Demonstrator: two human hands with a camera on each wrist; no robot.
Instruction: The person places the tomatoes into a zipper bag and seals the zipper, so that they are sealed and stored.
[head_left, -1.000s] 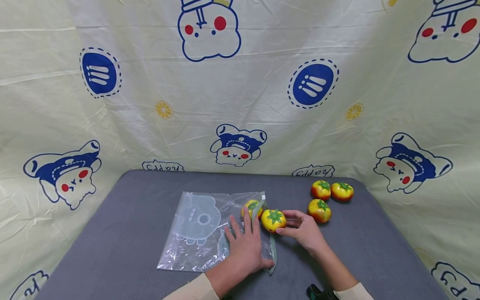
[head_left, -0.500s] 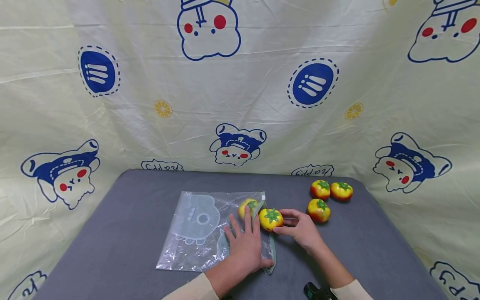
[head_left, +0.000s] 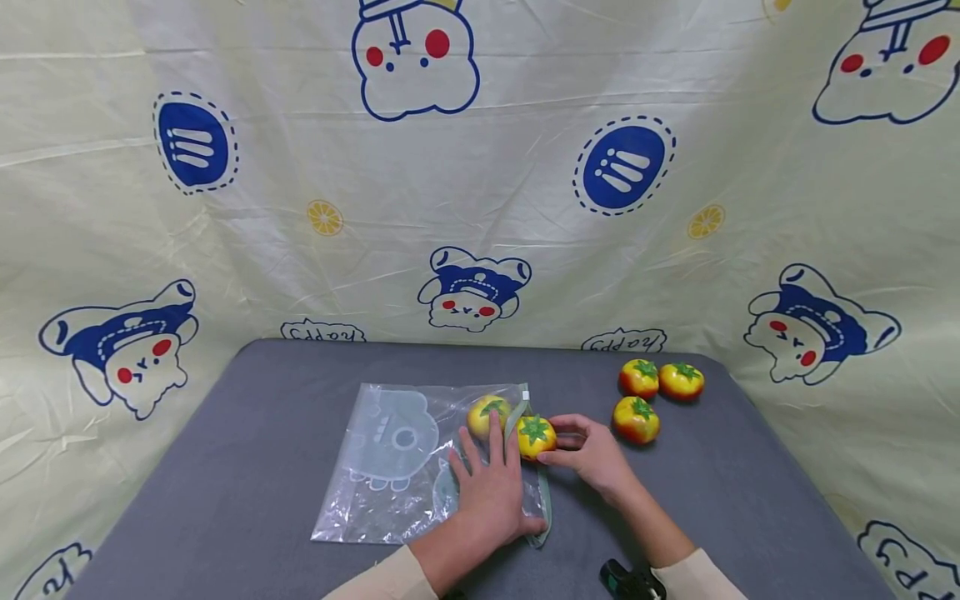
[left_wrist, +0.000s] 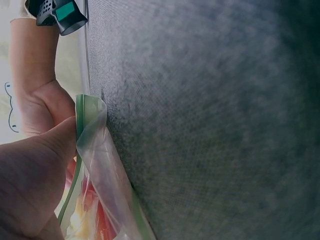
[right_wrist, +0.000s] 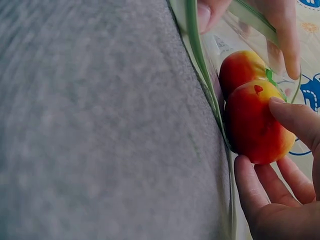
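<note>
A clear zip bag point(head_left: 390, 508) with pale printed figures lies flat, its green-edged mouth facing right. My left hand point(head_left: 491, 496) rests on the bag near the mouth, fingers spread and straight, thumb at the green edge point(left_wrist: 80, 115). One yellow-red tomato point(head_left: 483, 412) shows through the plastic inside. My right hand point(head_left: 592, 454) holds a second tomato point(head_left: 536, 438) at the mouth, between thumb and fingers. In the right wrist view, the held tomato point(right_wrist: 257, 125) touches the one behind it point(right_wrist: 240, 70), and the mouth stands spread around them.
Several things stand on the grey table point(head_left: 277, 433): three more tomatoes point(head_left: 636, 419) sit at the back right, beyond my right hand. A patterned cloth point(head_left: 480, 167) hangs behind the table. A black device point(head_left: 630, 579) is at my right wrist.
My right hand has moved left with its tomato, into the bag's mouth. The tomato inside has shifted left, deeper into the bag. The left hand stays put.
</note>
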